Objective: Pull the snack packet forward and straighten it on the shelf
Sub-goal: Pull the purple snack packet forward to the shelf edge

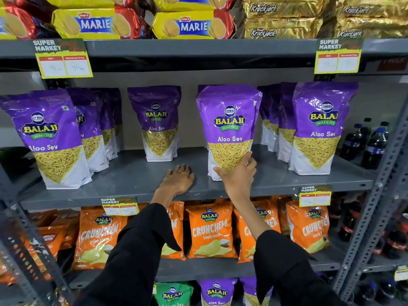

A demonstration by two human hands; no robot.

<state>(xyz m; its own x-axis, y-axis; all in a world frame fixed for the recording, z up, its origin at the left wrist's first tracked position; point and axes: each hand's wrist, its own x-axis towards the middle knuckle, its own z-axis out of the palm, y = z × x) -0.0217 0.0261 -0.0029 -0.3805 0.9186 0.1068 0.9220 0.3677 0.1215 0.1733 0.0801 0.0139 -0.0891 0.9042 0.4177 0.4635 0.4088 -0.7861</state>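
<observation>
R hand (239, 181) grips the bottom of the purple Aloo Sev packet (229, 129), thumb on its front-left corner, fingers round its right edge; packet stands upright on the grey shelf (132, 173). L hand (178, 178), just left of R, lies flat, fingers together, palm down on shelf, holding nothing.

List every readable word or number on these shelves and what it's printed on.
"BALAJI WAFERS Aloo Sev": held purple packet, in right hand
"MARIE": yellow packs
"Krackjack": gold packs
"BALAJI CRUNCHEM Simply Salted": orange bags
"SUPER MARKET": price tag; handwritten "40", rest blurred
Bottle labels: unreadable
</observation>
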